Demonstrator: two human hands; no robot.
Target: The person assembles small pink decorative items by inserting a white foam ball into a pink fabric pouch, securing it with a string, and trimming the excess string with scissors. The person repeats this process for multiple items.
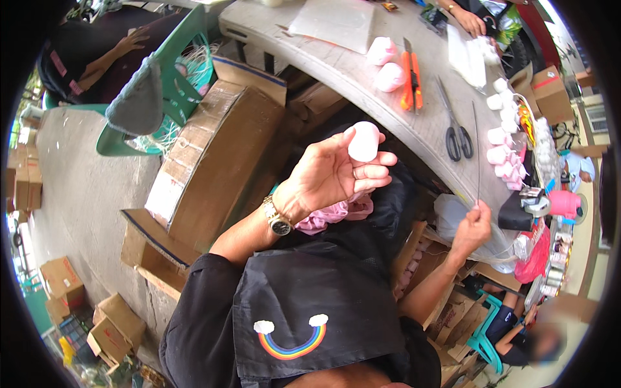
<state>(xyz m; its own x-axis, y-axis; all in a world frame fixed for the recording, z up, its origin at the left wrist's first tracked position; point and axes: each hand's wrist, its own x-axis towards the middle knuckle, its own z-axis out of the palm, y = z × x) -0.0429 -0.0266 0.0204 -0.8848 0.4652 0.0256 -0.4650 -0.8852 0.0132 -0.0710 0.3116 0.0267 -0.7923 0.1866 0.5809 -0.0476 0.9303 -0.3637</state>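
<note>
In front of me my left hand (pixel 339 165) is turned palm up, its thumb and fingers closed on a small pale pink, cup-shaped piece (pixel 364 141). Over the table's right side, my right hand (pixel 474 226) pinches the lower end of a long thin dark rod (pixel 476 142) that points away from me. Scissors with dark handles (pixel 455 123) lie on the grey table (pixel 343 61), left of the rod. Beyond them lie two orange cutter knives (pixel 411 74), side by side. Two pink rounded pieces (pixel 385 63) rest left of the knives.
White and pink pieces (pixel 504 155) line the table's right side, near a tape roll (pixel 538 205). Clear plastic sheets (pixel 333 24) lie at the far edge. A large cardboard box (pixel 217 149) and a green chair (pixel 178 84) stand left. Other people sit nearby; one person's hand (pixel 469 21) is across the table.
</note>
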